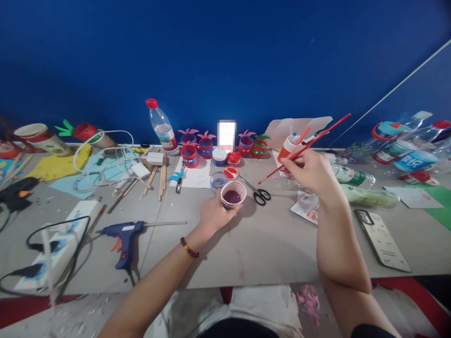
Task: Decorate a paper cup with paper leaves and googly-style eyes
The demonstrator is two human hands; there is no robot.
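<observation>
My left hand (215, 213) is wrapped round a paper cup (233, 194) with dark purplish liquid inside, low over the table's middle. A thin red paintbrush (317, 140) is pinched in my right hand (306, 168), its bristles pointing down and left, apart from the cup. Just beyond the cup are an open clear-blue jar (219, 180), a red-smeared lid (231, 173), a red paint jar (233, 158) and a white-lidded jar (220, 157). Black-handled scissors (261, 196) lie right of the cup. Several small painted cups with paper leaves, such as a red one (190, 157), stand behind.
At left are a blue glue gun (125, 234), a white power strip (68, 244), tangled cables and wooden sticks. A water bottle (162, 129) stands at the back. Plastic bottles (354, 176), a phone (382, 239) and a cup of pens (287, 148) are at right.
</observation>
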